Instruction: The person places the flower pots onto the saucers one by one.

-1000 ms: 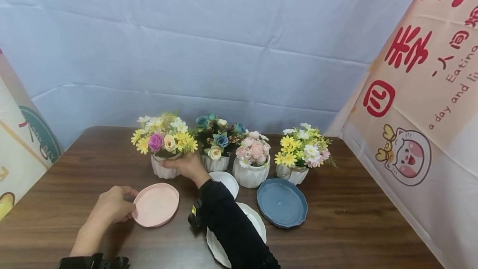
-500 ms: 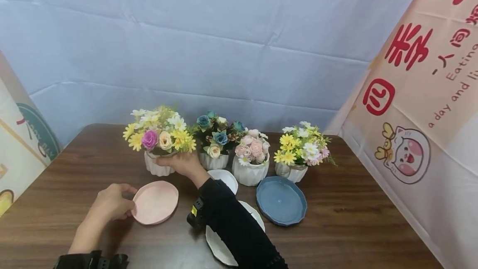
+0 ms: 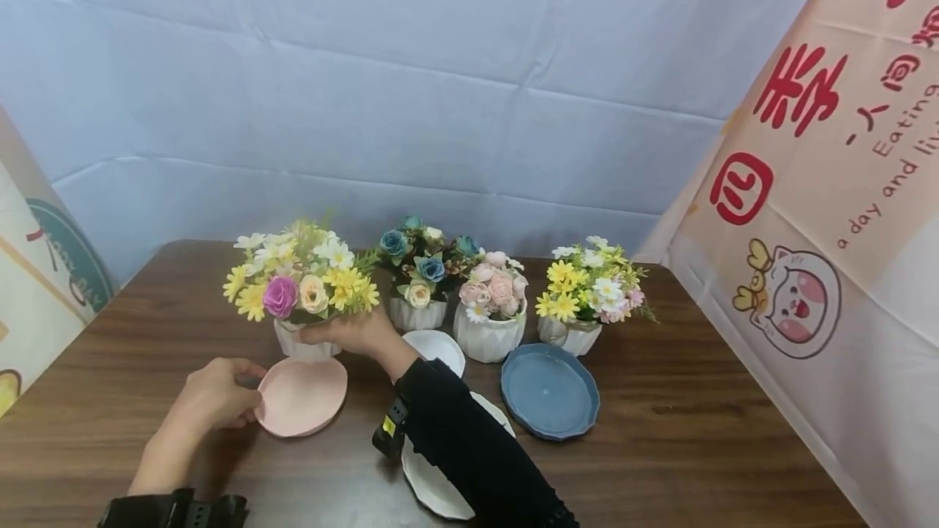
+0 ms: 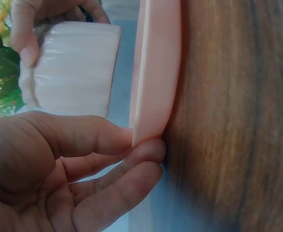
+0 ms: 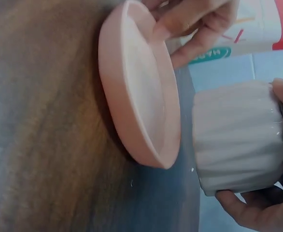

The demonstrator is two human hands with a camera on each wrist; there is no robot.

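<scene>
My left hand [image 3: 242, 393] pinches the near-left rim of a pink plate [image 3: 304, 398] that lies on the wooden table [image 3: 147, 332]. My right hand [image 3: 337, 336] grips a white ribbed pot [image 3: 297, 347] filled with yellow, white and purple flowers [image 3: 293, 288], holding it just over the plate's far edge. In the left wrist view my thumb and fingers [image 4: 127, 142] clasp the plate's rim [image 4: 156, 72], with the pot [image 4: 76, 67] hanging off it. The right wrist view shows a gap between the pot's base [image 5: 235, 135] and the plate [image 5: 141, 96].
Three more flower pots stand in a row behind: blue roses [image 3: 418, 312], pink roses [image 3: 490, 336], yellow daisies [image 3: 572, 336]. A blue plate [image 3: 548, 389], a small white plate [image 3: 435, 346] and a larger white plate [image 3: 440, 483] lie in front. Printed banners flank both sides.
My right hand has lifted the flower pot off the table and carried it left and toward me, over the pink plate. The left hand has kept hold of the plate's rim.
</scene>
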